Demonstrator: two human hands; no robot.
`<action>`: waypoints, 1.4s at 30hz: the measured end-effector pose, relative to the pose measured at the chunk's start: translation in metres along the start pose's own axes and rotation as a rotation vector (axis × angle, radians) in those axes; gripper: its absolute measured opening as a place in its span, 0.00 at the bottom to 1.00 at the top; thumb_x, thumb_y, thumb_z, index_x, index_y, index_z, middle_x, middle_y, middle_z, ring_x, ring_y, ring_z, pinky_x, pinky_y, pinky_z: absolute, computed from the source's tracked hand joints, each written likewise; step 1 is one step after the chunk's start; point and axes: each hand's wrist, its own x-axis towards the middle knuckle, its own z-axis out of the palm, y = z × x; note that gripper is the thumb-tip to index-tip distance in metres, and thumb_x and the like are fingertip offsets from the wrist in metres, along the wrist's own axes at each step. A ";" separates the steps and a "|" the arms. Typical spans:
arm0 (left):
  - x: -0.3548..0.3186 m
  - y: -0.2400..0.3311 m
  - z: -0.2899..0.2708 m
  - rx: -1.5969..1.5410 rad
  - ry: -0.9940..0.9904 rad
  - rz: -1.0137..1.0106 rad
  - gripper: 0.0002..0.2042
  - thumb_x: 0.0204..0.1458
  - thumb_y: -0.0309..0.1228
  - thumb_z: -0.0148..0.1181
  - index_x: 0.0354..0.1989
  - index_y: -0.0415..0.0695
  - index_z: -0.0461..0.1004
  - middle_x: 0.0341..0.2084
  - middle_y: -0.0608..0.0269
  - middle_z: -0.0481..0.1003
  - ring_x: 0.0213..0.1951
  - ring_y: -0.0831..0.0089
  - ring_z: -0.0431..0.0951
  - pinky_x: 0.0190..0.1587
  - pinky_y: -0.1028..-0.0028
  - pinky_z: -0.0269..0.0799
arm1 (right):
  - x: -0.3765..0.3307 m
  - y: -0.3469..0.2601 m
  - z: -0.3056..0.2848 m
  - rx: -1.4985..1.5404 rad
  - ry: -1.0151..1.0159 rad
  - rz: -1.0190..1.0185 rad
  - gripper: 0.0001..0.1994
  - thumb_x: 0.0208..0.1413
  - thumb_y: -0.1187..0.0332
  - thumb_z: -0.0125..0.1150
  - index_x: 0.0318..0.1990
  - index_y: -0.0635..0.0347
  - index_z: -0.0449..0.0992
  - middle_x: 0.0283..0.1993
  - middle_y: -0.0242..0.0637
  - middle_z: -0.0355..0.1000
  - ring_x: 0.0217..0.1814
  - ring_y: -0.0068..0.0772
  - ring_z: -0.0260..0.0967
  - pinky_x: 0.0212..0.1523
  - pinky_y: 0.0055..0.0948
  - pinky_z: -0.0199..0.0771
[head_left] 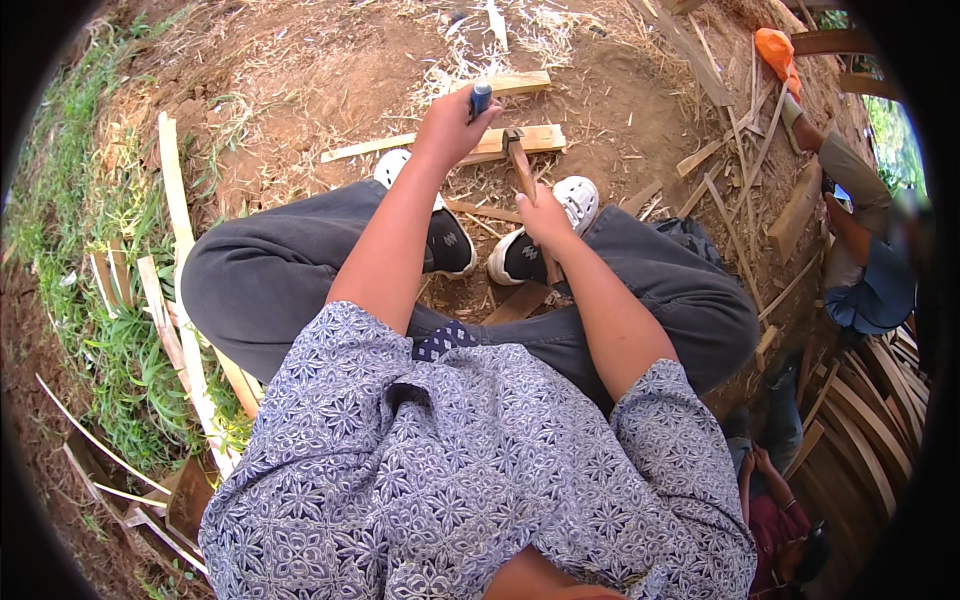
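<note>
While you squat over the dirt, your left hand [452,125] is wrapped around a blue handle [481,97], its lower end hidden. Your right hand [545,215] grips a hammer [520,160], whose head rests on a wood block [525,140] between your shoes.

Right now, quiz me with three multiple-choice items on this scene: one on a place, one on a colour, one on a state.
1. Where does the pale wooden block lie?
A. on the bare dirt before the shoes
B. on the grass
C. on the lap

2. What colour is the handle in the left hand?
A. red
B. blue
C. yellow

3. How is the right hand?
A. open and empty
B. resting on a knee
C. closed round a narrow wooden stick

Answers: 1 A, dirt surrounds the block. 2 B, a blue handle end shows above the fist. 3 C, fingers wrap the stick.
</note>
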 end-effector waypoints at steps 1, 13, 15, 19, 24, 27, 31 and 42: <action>0.000 0.000 0.001 -0.010 0.000 0.021 0.14 0.62 0.40 0.70 0.45 0.42 0.81 0.35 0.54 0.85 0.41 0.61 0.87 0.46 0.63 0.81 | -0.001 0.000 -0.001 0.006 -0.004 0.002 0.20 0.68 0.57 0.57 0.55 0.66 0.73 0.47 0.59 0.79 0.52 0.61 0.79 0.54 0.51 0.76; 0.009 0.023 0.001 0.160 -0.184 0.098 0.18 0.61 0.46 0.70 0.47 0.42 0.83 0.36 0.49 0.85 0.39 0.55 0.86 0.44 0.61 0.80 | -0.003 0.000 -0.003 -0.014 0.001 -0.005 0.20 0.68 0.57 0.57 0.56 0.66 0.73 0.48 0.60 0.79 0.53 0.62 0.79 0.54 0.51 0.76; 0.008 0.018 0.004 0.123 -0.145 0.108 0.18 0.61 0.46 0.70 0.47 0.43 0.83 0.36 0.50 0.85 0.40 0.55 0.87 0.44 0.60 0.80 | -0.001 0.004 -0.002 -0.027 0.010 -0.020 0.20 0.68 0.57 0.57 0.55 0.66 0.74 0.47 0.58 0.80 0.52 0.61 0.80 0.54 0.51 0.76; 0.007 0.004 0.007 0.069 -0.097 0.073 0.18 0.61 0.45 0.70 0.48 0.43 0.83 0.37 0.51 0.85 0.40 0.56 0.87 0.45 0.60 0.80 | -0.005 -0.006 -0.008 0.061 -0.023 0.044 0.20 0.68 0.55 0.58 0.54 0.65 0.74 0.41 0.50 0.80 0.44 0.51 0.81 0.48 0.47 0.78; 0.008 0.004 0.003 0.026 -0.123 0.033 0.18 0.60 0.45 0.71 0.48 0.44 0.83 0.37 0.52 0.86 0.39 0.58 0.87 0.45 0.61 0.80 | -0.017 -0.032 -0.019 0.321 0.103 -0.046 0.19 0.71 0.54 0.57 0.53 0.62 0.76 0.30 0.35 0.74 0.28 0.30 0.72 0.31 0.34 0.73; 0.009 -0.003 -0.001 0.066 -0.091 0.063 0.18 0.60 0.46 0.70 0.48 0.45 0.82 0.34 0.52 0.84 0.37 0.58 0.85 0.43 0.61 0.79 | -0.074 -0.107 -0.047 0.545 0.130 -0.280 0.15 0.75 0.58 0.53 0.55 0.60 0.73 0.26 0.27 0.66 0.22 0.19 0.62 0.23 0.25 0.64; 0.007 -0.004 0.003 0.037 -0.094 0.093 0.18 0.60 0.47 0.70 0.45 0.44 0.81 0.32 0.52 0.83 0.34 0.57 0.83 0.40 0.60 0.77 | -0.118 -0.128 -0.061 0.613 0.151 -0.587 0.12 0.75 0.63 0.53 0.57 0.60 0.71 0.26 0.22 0.63 0.23 0.12 0.58 0.24 0.21 0.60; 0.005 -0.006 -0.001 0.005 -0.022 0.115 0.17 0.59 0.45 0.72 0.43 0.43 0.81 0.27 0.52 0.82 0.30 0.55 0.83 0.38 0.60 0.78 | -0.124 -0.141 -0.072 0.788 0.146 -0.551 0.12 0.75 0.61 0.53 0.49 0.63 0.72 0.27 0.25 0.65 0.28 0.16 0.63 0.28 0.26 0.65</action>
